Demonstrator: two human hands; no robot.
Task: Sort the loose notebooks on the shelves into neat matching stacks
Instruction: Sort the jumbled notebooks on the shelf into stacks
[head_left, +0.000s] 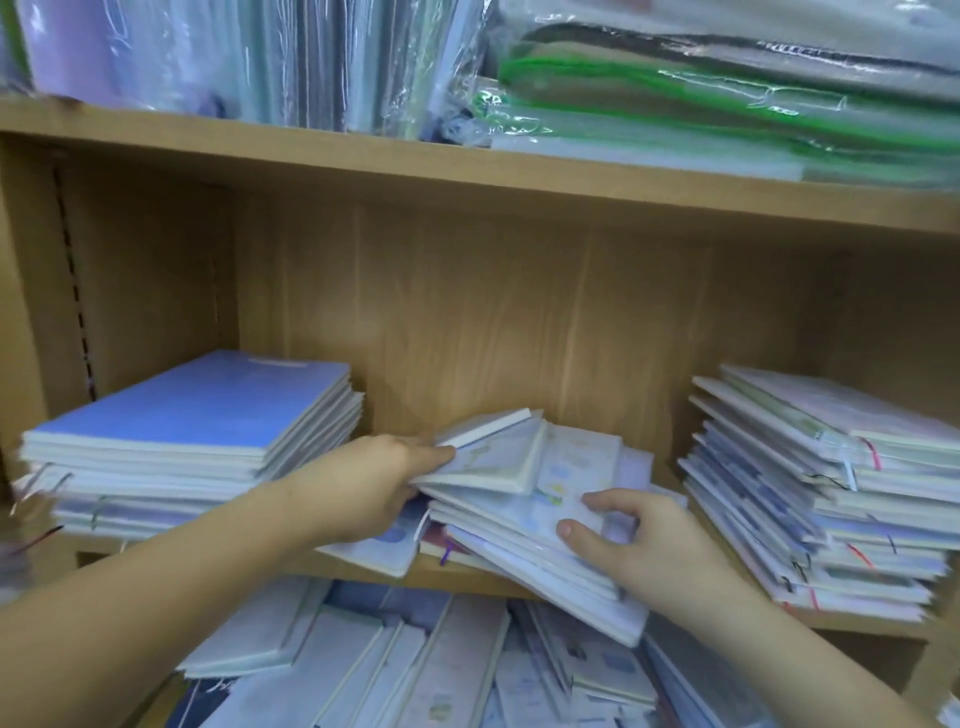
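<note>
The loose pile (540, 525) sits in the middle of the shelf (857, 621), between the blue stack (197, 415) on the left and the mixed stack (831, 493) on the right, apart from both. It is fanned and skewed, and its lower books jut out past the shelf's front edge. My left hand (384, 483) grasps the top few notebooks (493, 452) at their left edge, thumb on the cover and fingers underneath, tipping them up off the rest. My right hand (623, 540) lies on the pile's front right part, thumb and fingers resting on the cover, pressing rather than clamping. I judge this to be the step of peeling one matching set off the top. The main risk I see is the overhang. If the right hand eases off while the left lifts, the slick covers could slide forward and spill onto the jumbled notebooks (415, 665) on the shelf below. The lifted books are held by one edge only, so they could fan open or slip from the pinch. Swinging them left too low could clip the blue stack and knock its top books askew. Ribbon markers (445, 555) hanging from the pile might snag and drag a neighbour along.
</note>
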